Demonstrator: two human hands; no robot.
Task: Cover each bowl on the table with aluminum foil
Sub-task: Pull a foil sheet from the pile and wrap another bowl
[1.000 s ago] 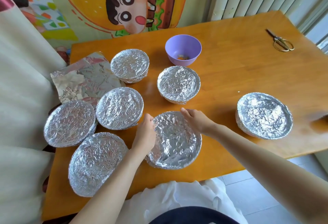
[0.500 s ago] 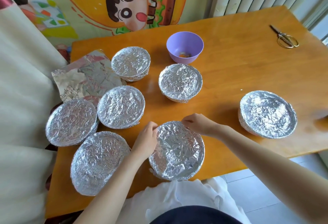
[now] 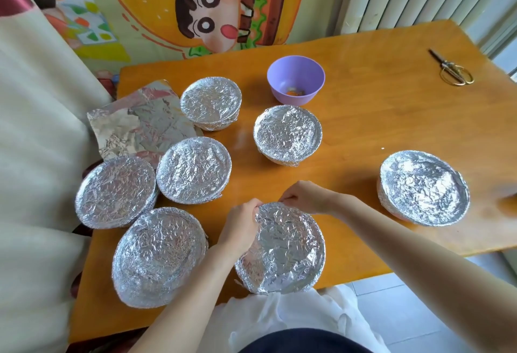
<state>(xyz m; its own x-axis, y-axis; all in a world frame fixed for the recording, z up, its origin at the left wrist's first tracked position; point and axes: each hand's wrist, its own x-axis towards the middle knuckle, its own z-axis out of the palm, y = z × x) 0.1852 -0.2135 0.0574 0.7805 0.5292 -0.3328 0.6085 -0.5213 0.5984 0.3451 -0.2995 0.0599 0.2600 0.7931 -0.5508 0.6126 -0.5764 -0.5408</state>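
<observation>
Pinching the crimped foil along the far rim of the front bowl (image 3: 282, 252), the left hand (image 3: 240, 226) has its fingers curled onto the rim's upper-left part. The right hand (image 3: 307, 197) has its fingertips bunched on the rim just beside it, so the two hands sit close together at the bowl's far side. The front bowl stands at the near edge of the orange wooden tabletop (image 3: 377, 117), directly before the person, its top fully wrapped in crinkled foil with a dented middle. Six other bowls are wrapped too: the near-left bowl (image 3: 159, 254) just beside the left forearm, the left-edge bowl (image 3: 116, 190) reaching over the tabletop's left side, the centre-left bowl (image 3: 194, 173) right against it, the back-left bowl (image 3: 211, 102), the middle bowl (image 3: 288, 133), and the right bowl (image 3: 423, 187) well apart from the rest. A purple bowl (image 3: 296, 78) stands uncovered behind the middle bowl, with something small and orange at its bottom. A loose foil sheet (image 3: 137, 126), wrinkled, lies flat at the back left beside the back-left bowl. Scissors (image 3: 453, 68) with gold handles lie near the far right corner. White cloth (image 3: 279, 316) covers the person's lap below the tabletop edge, and a cartoon picture (image 3: 212, 11) shows beyond the far edge.
</observation>
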